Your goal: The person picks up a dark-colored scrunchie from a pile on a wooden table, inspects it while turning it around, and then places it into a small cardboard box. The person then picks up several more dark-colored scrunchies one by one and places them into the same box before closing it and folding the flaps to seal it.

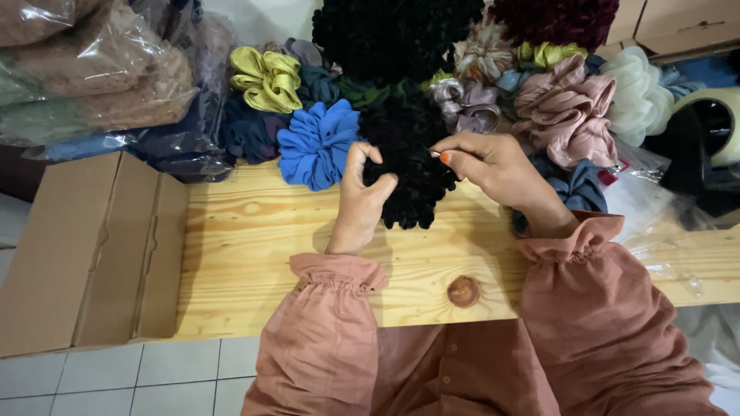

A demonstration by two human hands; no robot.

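Black velvet scrunchie (pixel 408 166) lies near the far edge of the pale wooden table (pixel 254 254), and both hands are on it. The left hand (pixel 361 202) curls at its near-left rim, thumb and fingers closed on a fold of the fabric. The right hand (pixel 493 166) comes in from the other side, fingertips pinched together on the upper right edge, orange-painted nail showing. It looks light, soft and plush, gathered into deep ruffles that would squash and spring back; nothing about it seems fragile or slippery, and any bunch of the ruffled rim gives a sure hold.

Just to its left sits a bright blue scrunchie (pixel 317 142), touching it. Behind that lie a mustard-yellow satin one (pixel 267 78) and darker navy and teal pieces. A larger black plush heap (pixel 393 38) rises behind. To the right are a dusty pink satin scrunchie (pixel 566 108), a pale mint one (pixel 640 92) and a grey-lilac one (pixel 466 104). Clear plastic bags of fabric (pixel 100 77) pile at the far left, and a flat cardboard box (pixel 92 246) rests against the table's left end.
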